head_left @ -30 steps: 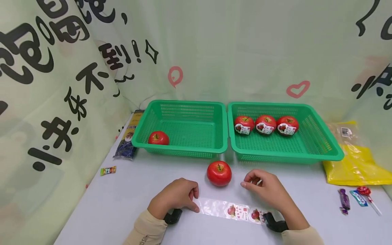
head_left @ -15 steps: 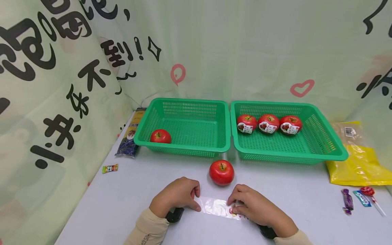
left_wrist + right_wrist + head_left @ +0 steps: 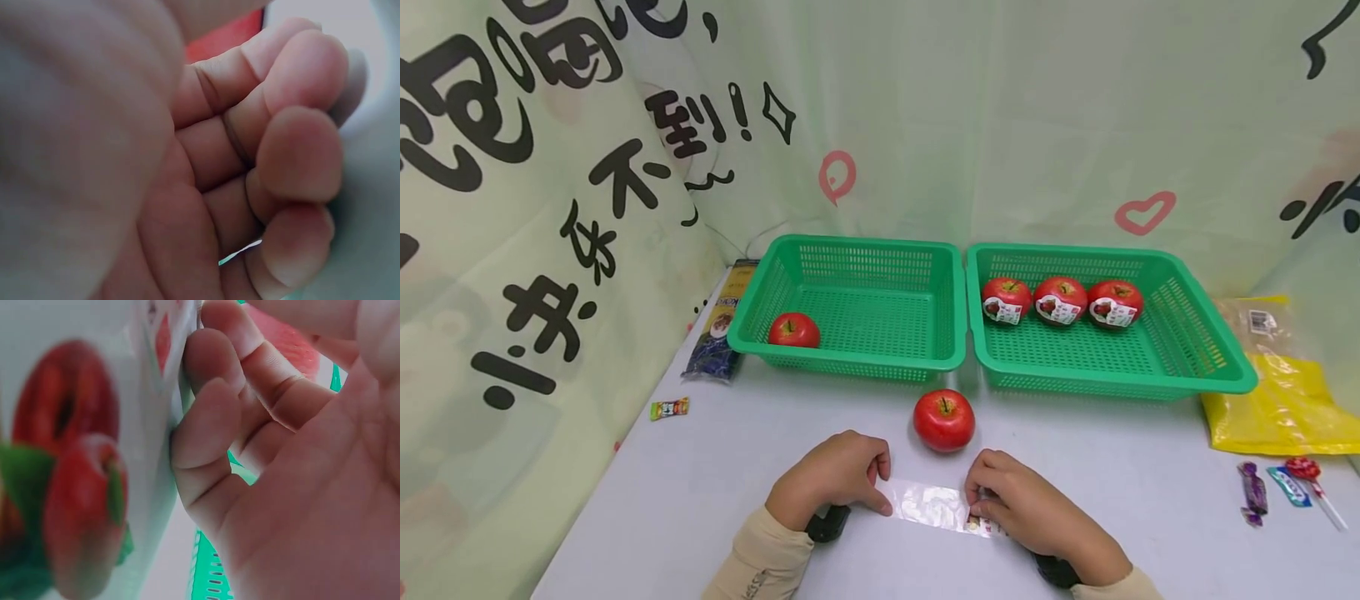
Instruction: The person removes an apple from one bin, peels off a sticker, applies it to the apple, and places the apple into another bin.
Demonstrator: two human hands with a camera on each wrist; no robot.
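A clear strip of apple-printed stickers [image 3: 928,505] lies on the white table in front of a red apple [image 3: 944,421]. My left hand [image 3: 838,475] holds the strip's left end between thumb and forefinger; in the left wrist view its other fingers [image 3: 300,153] are curled. Over the strip's right part, my right hand [image 3: 1018,504] pinches the edge of a sticker [image 3: 974,524], partly hidden under the fingers. Large printed apples on the strip [image 3: 84,506] fill the left of the right wrist view, with curled fingers [image 3: 209,425] right beside it.
The left green basket [image 3: 880,367] holds one plain apple [image 3: 793,330]. In the right basket [image 3: 1112,385] sit three stickered apples [image 3: 1060,300]. A yellow bag [image 3: 1270,408], wrapped candy [image 3: 1252,493] and a lollipop [image 3: 1303,469] lie right; a dark packet [image 3: 715,337] and small candy [image 3: 669,408] left.
My right hand has come left and down onto the strip's stickers, then shifted slightly right with the sticker's edge. The left hand keeps its place at the strip's left end.
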